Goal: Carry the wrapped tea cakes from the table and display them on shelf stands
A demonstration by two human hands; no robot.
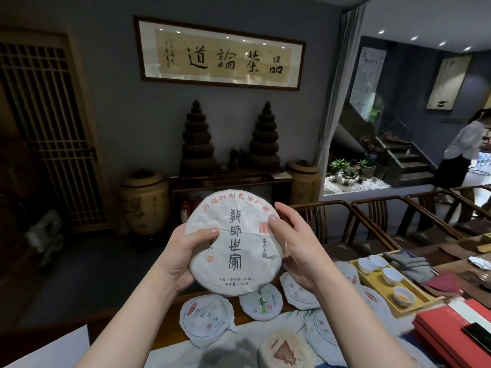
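Both hands hold one wrapped tea cake [233, 243] up in front of the camera, face toward the viewer, its white paper printed with dark calligraphy down the middle and an arc of orange characters along the top edge. The left hand [183, 257] grips the cake's left rim, its thumb lying across the front of the wrapper and the other fingers curled out of sight behind the disc. The right hand [297, 251] holds the right rim, thumb tip pressed on the paper near a small red seal, the fingers [285, 211] reaching round the upper right edge. The cake is lifted clear above the surface [170, 338], which lies below both wrists. Under the fingers, several more wrapped tea cakes [207, 318] lie flat on a pale cloth, some overlapping one another; one just below the held cake carries a green motif. To the right of the right hand's fingers, a yellow tray [372, 284] holds small white cups [392, 276], one with amber liquid, and a folded grey cloth [413, 264] lies just beyond it. Red boxes [446, 333] sit at the lower right. Beyond the fingers stands a wall with a framed calligraphy panel [220, 53].
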